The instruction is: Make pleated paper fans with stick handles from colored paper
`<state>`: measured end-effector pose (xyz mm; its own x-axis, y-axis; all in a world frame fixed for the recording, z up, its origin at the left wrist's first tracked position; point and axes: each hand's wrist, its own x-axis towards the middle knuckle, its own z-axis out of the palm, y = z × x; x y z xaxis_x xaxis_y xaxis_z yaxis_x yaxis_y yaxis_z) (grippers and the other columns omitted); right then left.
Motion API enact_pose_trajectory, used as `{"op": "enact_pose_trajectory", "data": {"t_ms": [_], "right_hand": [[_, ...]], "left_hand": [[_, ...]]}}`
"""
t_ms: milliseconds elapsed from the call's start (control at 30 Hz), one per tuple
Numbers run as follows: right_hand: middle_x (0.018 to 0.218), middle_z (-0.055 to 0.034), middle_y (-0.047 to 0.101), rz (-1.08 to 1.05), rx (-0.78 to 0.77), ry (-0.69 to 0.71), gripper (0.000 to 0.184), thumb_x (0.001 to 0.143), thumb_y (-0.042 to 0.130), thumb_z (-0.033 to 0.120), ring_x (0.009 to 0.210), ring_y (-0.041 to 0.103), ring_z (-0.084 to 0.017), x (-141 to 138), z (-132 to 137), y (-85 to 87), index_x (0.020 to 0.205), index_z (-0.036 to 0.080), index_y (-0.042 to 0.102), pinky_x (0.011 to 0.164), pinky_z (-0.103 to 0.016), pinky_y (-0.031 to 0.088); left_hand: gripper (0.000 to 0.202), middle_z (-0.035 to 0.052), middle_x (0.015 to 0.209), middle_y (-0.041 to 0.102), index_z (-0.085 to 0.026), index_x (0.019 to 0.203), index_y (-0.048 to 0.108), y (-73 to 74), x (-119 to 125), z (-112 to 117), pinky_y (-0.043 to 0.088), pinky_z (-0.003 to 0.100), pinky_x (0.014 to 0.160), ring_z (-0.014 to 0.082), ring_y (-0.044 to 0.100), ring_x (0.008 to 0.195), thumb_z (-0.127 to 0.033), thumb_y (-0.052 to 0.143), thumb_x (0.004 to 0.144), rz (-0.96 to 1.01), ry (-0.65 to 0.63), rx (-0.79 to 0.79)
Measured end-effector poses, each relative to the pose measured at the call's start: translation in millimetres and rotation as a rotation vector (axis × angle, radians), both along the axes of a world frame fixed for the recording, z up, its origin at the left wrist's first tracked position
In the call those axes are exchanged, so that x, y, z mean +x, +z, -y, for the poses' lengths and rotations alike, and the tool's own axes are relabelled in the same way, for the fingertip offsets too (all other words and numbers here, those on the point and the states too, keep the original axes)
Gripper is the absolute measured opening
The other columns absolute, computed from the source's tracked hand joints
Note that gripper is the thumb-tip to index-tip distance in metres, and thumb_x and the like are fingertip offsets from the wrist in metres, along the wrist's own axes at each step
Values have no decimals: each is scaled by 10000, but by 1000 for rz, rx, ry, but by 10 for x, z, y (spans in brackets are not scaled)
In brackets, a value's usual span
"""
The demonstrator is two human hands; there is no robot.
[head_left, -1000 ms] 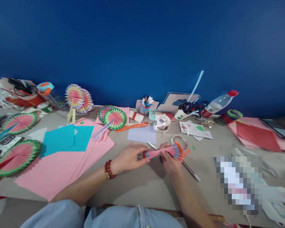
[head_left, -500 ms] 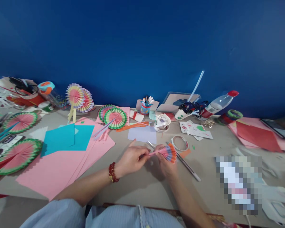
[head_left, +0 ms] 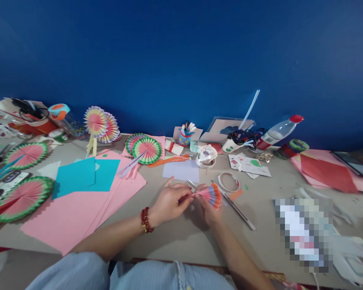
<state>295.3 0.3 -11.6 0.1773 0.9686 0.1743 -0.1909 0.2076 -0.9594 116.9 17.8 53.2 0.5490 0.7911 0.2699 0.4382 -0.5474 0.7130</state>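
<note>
Between my hands is a small pleated paper fan (head_left: 214,195), pink at its narrow end with blue and orange bands toward the spread edge. My left hand (head_left: 170,202), with a red bead bracelet (head_left: 146,220) at the wrist, pinches the narrow pink end. My right hand (head_left: 209,209) grips the pleats from the other side, and the fan's spread edge points right. Part of the fan is hidden by my fingers. Just beyond my right hand lie a pen (head_left: 239,212) and a roll of tape (head_left: 229,189). A lavender paper sheet (head_left: 181,170) lies behind my hands.
Pink sheets (head_left: 60,219) and teal sheets (head_left: 105,175) cover the left side. Finished round fans (head_left: 147,150) lie along the back left. A pen cup (head_left: 185,139), another tape roll (head_left: 212,158) and a leaning bottle (head_left: 280,132) stand by the blue wall. Red paper (head_left: 326,173) is at right.
Both hands have shifted slightly, bringing the fan a little left and closer together. The left fingers have moved nearer to the right hand along the narrow end.
</note>
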Motion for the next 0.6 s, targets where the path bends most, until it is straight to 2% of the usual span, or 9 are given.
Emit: {"op": "enact_pose_trajectory", "data": {"t_ms": [133,300,367,433,500,533,600], "right_hand": [[761,26,589,-90,-14,-87,199,748,780,323,699,568,-149,56,-45,-34,822,239,615,664,-293,476],[775,25,599,-155,-22,-103,255,709,806,308,717,581,-143,65,-56,-21,835,252,592,661,-278,490],[757,26,592,-159,-32,-105,251,707,807,313,694,574,-139,64,-57,-2,816,241,593,636,-275,485],[743,39,583,-172,-38,-126,269,699,814,309,662,565,-125,71,-63,23,823,239,587,605,-259,474],[757,56,581,-202,-28,-156,308,686,825,299,668,569,-114,84,-71,54,853,253,570,609,-245,470],[772,62,585,-223,-18,-168,333,678,831,291,683,573,-112,90,-75,69,870,264,561,624,-243,471],[795,67,594,-270,-7,-172,370,664,843,275,702,578,-111,99,-83,93,889,278,549,643,-246,471]], "left_hand": [[150,-11,789,706,-221,898,649,-7,-11,-24,295,462,1127,159,646,743,-344,568,928,-73,30,-21],[218,-42,689,661,-223,855,653,-86,-21,-36,310,417,1120,114,566,596,-309,490,974,-64,35,-23],[224,-32,702,662,-225,893,659,-95,-25,-39,387,376,1050,124,572,611,-337,485,977,-70,28,-40],[238,-3,769,685,-227,965,663,-92,-31,-48,478,313,884,156,613,698,-403,503,965,-94,21,-84],[262,20,832,705,-224,982,665,-93,-35,-60,493,282,778,186,640,795,-440,519,952,-117,16,-113],[252,19,834,712,-222,958,666,-98,-36,-66,492,287,800,188,646,808,-425,517,956,-114,14,-112],[230,-4,779,721,-219,880,662,-116,-34,-74,459,321,947,168,651,761,-345,494,973,-78,2,-89]]}}
